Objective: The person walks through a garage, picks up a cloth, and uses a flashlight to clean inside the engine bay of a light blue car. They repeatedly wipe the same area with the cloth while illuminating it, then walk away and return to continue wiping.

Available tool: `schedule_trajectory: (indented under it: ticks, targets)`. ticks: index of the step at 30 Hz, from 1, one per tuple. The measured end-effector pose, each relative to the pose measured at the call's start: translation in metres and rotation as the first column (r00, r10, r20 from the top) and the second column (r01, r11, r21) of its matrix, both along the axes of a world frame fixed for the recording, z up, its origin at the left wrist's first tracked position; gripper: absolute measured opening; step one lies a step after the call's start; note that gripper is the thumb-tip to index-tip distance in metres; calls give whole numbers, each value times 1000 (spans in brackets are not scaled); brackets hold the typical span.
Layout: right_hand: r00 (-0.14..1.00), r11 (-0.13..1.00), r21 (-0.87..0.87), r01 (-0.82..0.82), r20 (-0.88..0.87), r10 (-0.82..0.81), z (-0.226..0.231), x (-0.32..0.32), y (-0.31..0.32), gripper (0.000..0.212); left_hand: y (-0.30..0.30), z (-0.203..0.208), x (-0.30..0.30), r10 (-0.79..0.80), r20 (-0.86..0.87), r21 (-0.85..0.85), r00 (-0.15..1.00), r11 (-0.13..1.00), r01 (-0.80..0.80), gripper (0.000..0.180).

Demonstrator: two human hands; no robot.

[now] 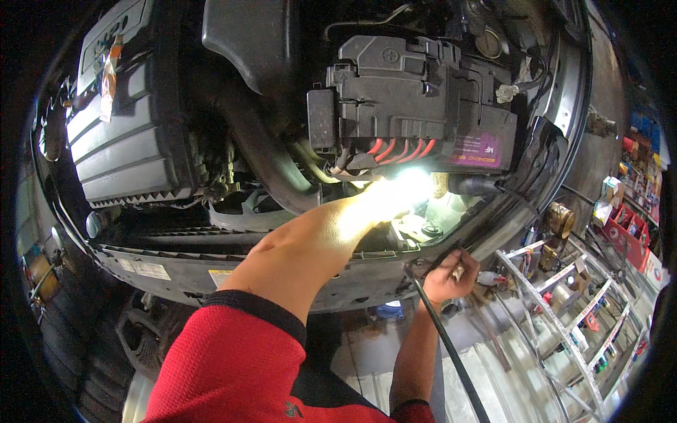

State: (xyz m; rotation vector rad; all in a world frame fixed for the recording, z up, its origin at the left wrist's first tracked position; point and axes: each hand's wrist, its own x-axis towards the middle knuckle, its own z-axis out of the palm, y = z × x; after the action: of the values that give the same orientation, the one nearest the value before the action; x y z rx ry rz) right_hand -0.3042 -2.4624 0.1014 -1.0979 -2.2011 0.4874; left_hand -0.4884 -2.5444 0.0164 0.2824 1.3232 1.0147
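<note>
Over an open engine bay: hands apart, one lost in glare

Toward 7 o'clock, a red sleeve (233,352) with a dark cuff covers the upper left arm; the bare forearm (303,243) slants up toward 1 o'clock, into the bay. Near the centre, toward 3 o'clock, the left hand (391,199) reaches below a battery (486,141) and a black fuse box (395,88). At 4 o'clock the right hand (451,276) is raised by the bay's front edge, fingers curled around a small pale piece (458,271).

White light (415,185) washes out the left fingers, so whether they grip anything I cannot tell. The pale piece is mostly covered, its kind unclear. A black strip (451,338) runs past the right wrist and is cut off at 5 o'clock; contact is uncertain.

Beyond the bay, pale floor (462,366) shows at 5 o'clock, a ladder-like metal frame (578,331) at 4, and a red bin (627,233) at 3.
</note>
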Motion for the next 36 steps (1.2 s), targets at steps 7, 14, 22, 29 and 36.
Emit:
schedule_trajectory:
  ticks: [7, 14, 22, 29, 36]
  targets:
    - [996, 990, 114, -84, 27, 82, -1, 1, 3, 21, 1, -24, 12, 73, -267, 218, 961, 976, -14, 44]
    - [996, 994, 77, -84, 3, 84, -6, 7, 5, 22, -5, -24, 9, 33, -237, 178, 971, 984, 10, 44]
    - [997, 993, 88, -75, 39, 72, -1, 4, 3, 18, 1, -14, 5, -8, -182, 119, 983, 992, 30, 43]
    - [1000, 998, 65, -27, 17, 26, -1, 1, 2, 18, 4, -14, 3, -25, -128, 106, 991, 994, 39, 43]
    - [998, 993, 98, -60, -18, 62, -3, 1, 4, 23, 6, -12, 2, -30, -91, 105, 995, 994, 40, 42]
